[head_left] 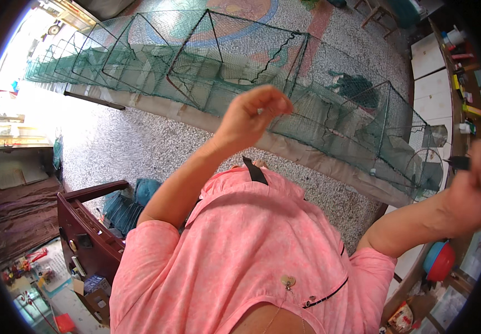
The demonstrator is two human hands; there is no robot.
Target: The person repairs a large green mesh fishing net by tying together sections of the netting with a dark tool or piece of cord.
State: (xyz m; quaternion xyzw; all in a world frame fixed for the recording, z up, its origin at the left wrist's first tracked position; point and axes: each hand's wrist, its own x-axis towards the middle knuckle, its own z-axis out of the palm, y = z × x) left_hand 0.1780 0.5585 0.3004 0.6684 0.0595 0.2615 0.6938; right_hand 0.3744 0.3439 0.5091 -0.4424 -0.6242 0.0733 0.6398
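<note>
The long green net cage (pixel 212 61) lies stretched across the speckled floor (pixel 140 145), beyond your raised hands, its wire frames standing open along the whole visible length. Your left hand (pixel 254 114) is pinched shut, apparently on a thin line near the cage's edge; the line itself is too fine to confirm. Your right hand (pixel 471 195) is at the rim of view; its grip cannot be told. Judged from this, assembly looks largely done, with fine tying left.
</note>
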